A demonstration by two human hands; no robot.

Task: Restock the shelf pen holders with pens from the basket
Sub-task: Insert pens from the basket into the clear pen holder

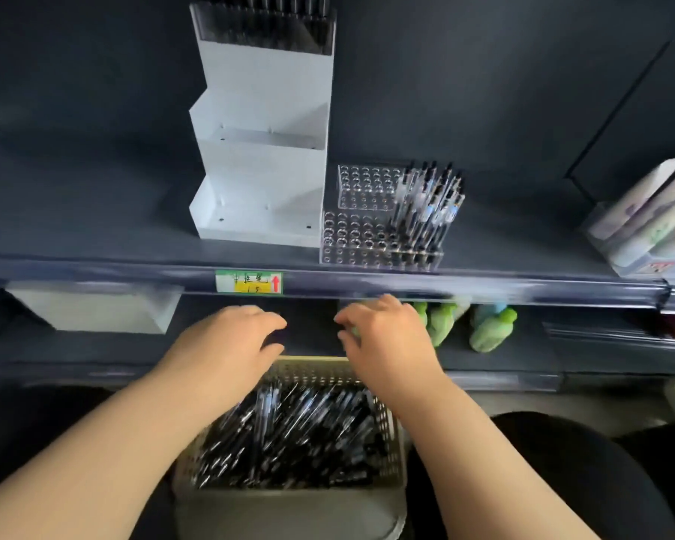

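Left hand (230, 337): held above the far end of the basket, fingers spread and loosely bent, gripping nothing.
Right hand (382, 337): level with the left and a little apart from it, fingers loosely bent, nothing in it that I can see; it is blurred.
Basket (312, 368): pale and perforated, directly under both wrists, in front of the lower shelf.
Pens in basket (297, 430): a heap of dark pens lying every way.
Clear pen holder (359, 235): two stepped tiers of holes on the upper shelf; most holes on the left are bare.
Standing pens (425, 204): a cluster upright in the holder's right side.
White stepped holder (262, 169): just left of the clear one, with dark pens (266, 17) in its top tier.
Shelf edge (445, 284): carries a green and yellow label (249, 282).
Green bottles (491, 329): on the lower shelf, right of the right hand.
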